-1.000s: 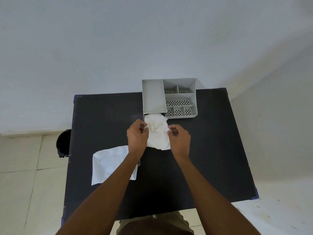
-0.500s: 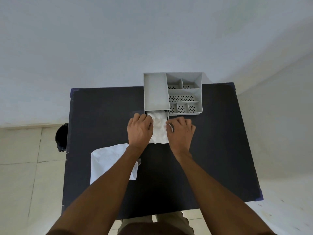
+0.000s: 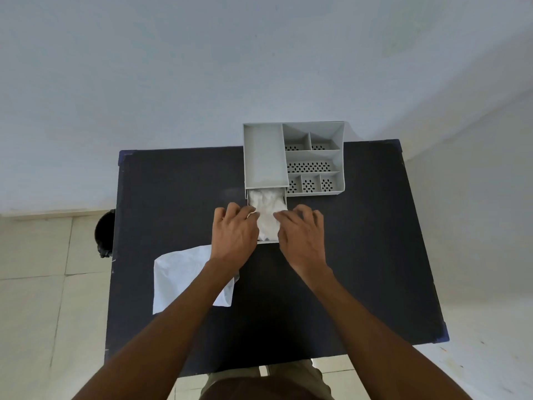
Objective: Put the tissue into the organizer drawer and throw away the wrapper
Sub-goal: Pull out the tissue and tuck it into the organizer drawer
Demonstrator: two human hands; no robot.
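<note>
1. We see both hands palm-down over the pulled-out drawer [image 3: 268, 241], fingers spread and loosely curved; neither hand closes around anything, and the fingertips press on the tissue [image 3: 266, 207].
2. The left hand [image 3: 235, 233] covers the drawer's left edge, the right hand [image 3: 301, 236] its right edge, with the crumpled white tissue lying in the drawer between them.
3. Both forearms reach in from the near table edge, wrists roughly straight.
4. Compared with half a second ago, the fingers have flattened and splayed wider, and more tissue shows at the far end of the drawer.
5. Just beyond the fingertips stands the grey organizer [image 3: 294, 157], the drawer jutting out from under its long left compartment.
6. Behind the left wrist, partly under the forearm, the white wrapper [image 3: 178, 278] lies flat on the black table [image 3: 360, 269].
7. Further left, past the table edge, a black bin [image 3: 104, 233] sits on the floor.
</note>
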